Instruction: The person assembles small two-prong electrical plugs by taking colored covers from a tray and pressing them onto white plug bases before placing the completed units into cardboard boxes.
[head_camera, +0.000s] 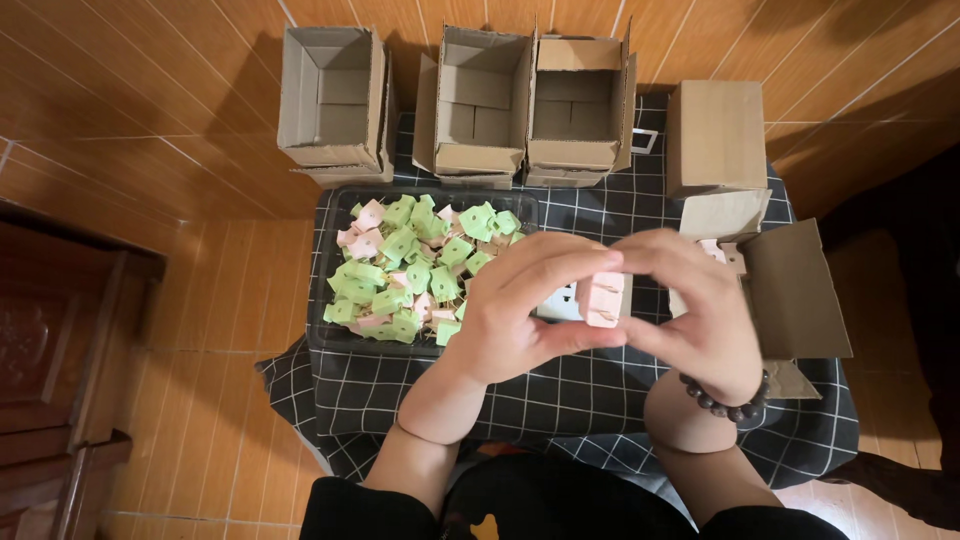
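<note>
Checked cloth (600, 400), both hands (530, 300) gripping pink-white plug (600, 298)

Support: low surface draped in a black cloth with white grid lines (560, 395), standing on an orange-brown tiled floor (170, 130). Directly on cloth: black tray (325, 345) of green and pink pieces, just left of the hands; three open cardboard boxes (480, 100) beyond the hands; closed box (715, 135) beyond right hand; open-flapped box (800, 290) beside right hand.
</note>
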